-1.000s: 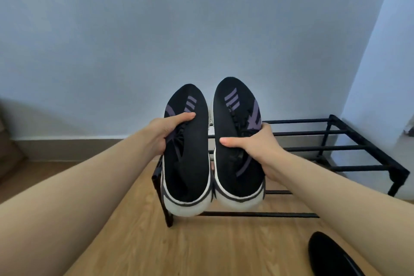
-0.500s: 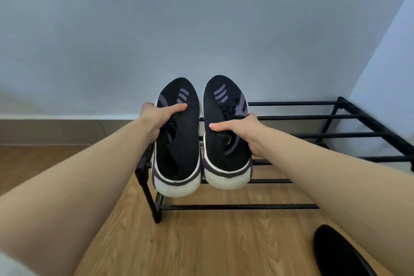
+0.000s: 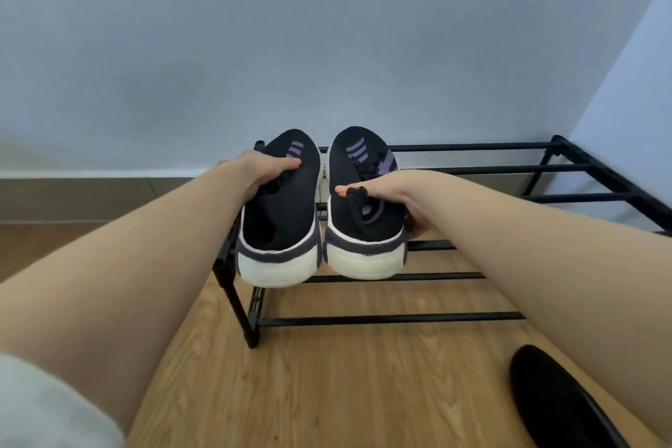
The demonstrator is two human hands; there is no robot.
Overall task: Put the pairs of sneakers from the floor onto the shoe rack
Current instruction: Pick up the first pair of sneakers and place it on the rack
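Two black sneakers with purple stripes and white soles lie side by side on the left end of the black metal shoe rack (image 3: 472,147), toes toward the wall. My left hand (image 3: 262,171) grips the left sneaker (image 3: 280,225) across its laces. The right sneaker (image 3: 363,229) is gripped by my right hand (image 3: 385,189), thumb over the tongue, fingers around its outer side. Their heels overhang the top tier's front bars.
The rack stands on a wooden floor (image 3: 327,375) against a pale blue wall, its right end in the corner. Another black shoe (image 3: 556,400) lies on the floor at the bottom right. A brown skirting board (image 3: 72,196) runs along the wall at left.
Both hands have carried the sneakers forward and down from above the rack until they lie on its top tier. The camera has tilted downward.
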